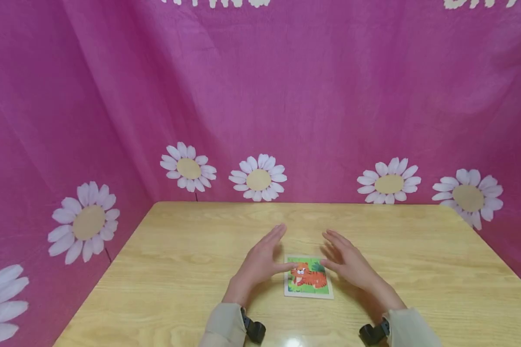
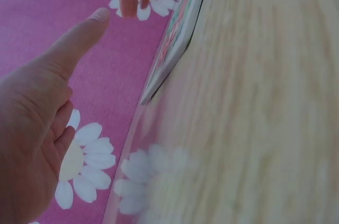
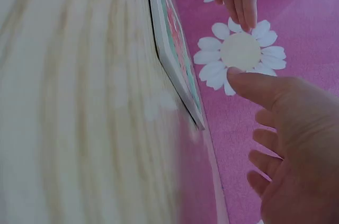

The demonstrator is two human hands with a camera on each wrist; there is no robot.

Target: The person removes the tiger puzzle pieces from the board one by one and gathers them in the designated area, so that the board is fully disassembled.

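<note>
A small square picture puzzle [image 1: 309,279] with a pale frame lies flat on the table; it pictures an orange tiger on green. My left hand [image 1: 260,262] hovers at its left side, fingers extended and thumb reaching over the picture's upper left. Opposite it, my right hand [image 1: 351,265] is held over the right side, with the thumb by the upper right corner. Neither hand holds anything. In the left wrist view the puzzle's edge [image 2: 177,46] shows lying on the wood, below the level of the left thumb [image 2: 79,41].
The light wooden table [image 1: 178,270] stretches out around the puzzle. Behind and to the left hangs a pink-purple cloth [image 1: 304,96] printed with white daisies, close to the table's far edge. A black wrist camera [image 1: 253,330] is strapped at the left sleeve, another camera [image 1: 373,332] at the right.
</note>
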